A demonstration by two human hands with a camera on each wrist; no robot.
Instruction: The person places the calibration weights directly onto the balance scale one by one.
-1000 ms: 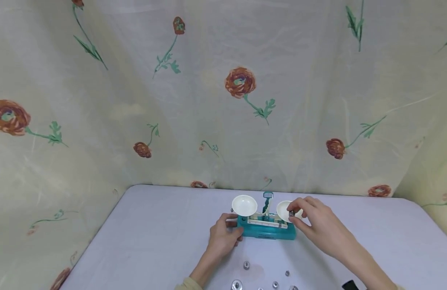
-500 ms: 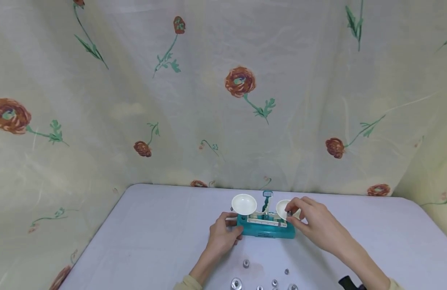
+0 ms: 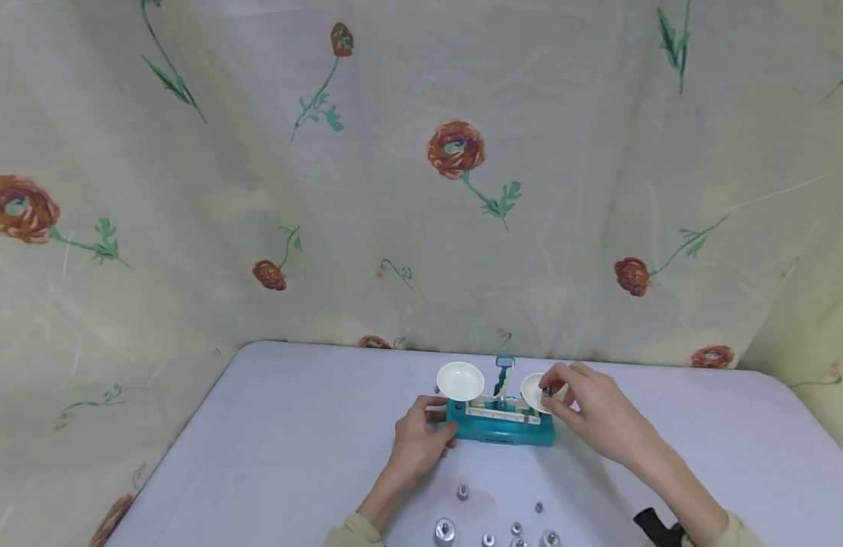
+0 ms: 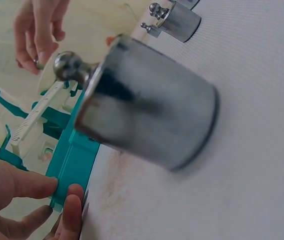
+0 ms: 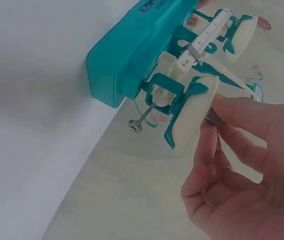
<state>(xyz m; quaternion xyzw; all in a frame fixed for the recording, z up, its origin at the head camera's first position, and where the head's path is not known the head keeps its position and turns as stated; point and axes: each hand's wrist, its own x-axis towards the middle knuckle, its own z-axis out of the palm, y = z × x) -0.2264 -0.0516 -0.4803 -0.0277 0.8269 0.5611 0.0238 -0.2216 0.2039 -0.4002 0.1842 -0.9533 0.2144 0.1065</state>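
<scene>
A teal balance scale (image 3: pixel 505 431) with two white pans stands near the back of the table. My left hand (image 3: pixel 418 442) grips the left end of its base; in the left wrist view the thumb (image 4: pixel 34 184) and fingers close round that end. Nothing lies in the left pan (image 3: pixel 460 381). At the right pan (image 3: pixel 529 390), my right hand (image 3: pixel 595 414) pinches a small metal weight (image 5: pixel 213 117) between thumb and fingertips. The weight is right at the pan's inner face; whether it touches I cannot tell. The fingers partly cover it.
Several metal weights stand in front of the scale, among them a large one (image 3: pixel 445 531), a smaller one (image 3: pixel 463 492) and a tiny one (image 3: pixel 538 507). A black device (image 3: pixel 657 527) sits by my right wrist. A flowered curtain (image 3: pixel 394 190) hangs behind the table.
The right hand has shifted slightly with the weight, closer in to the right pan. My left hand keeps its hold on the base. The head view has tilted down a little.
</scene>
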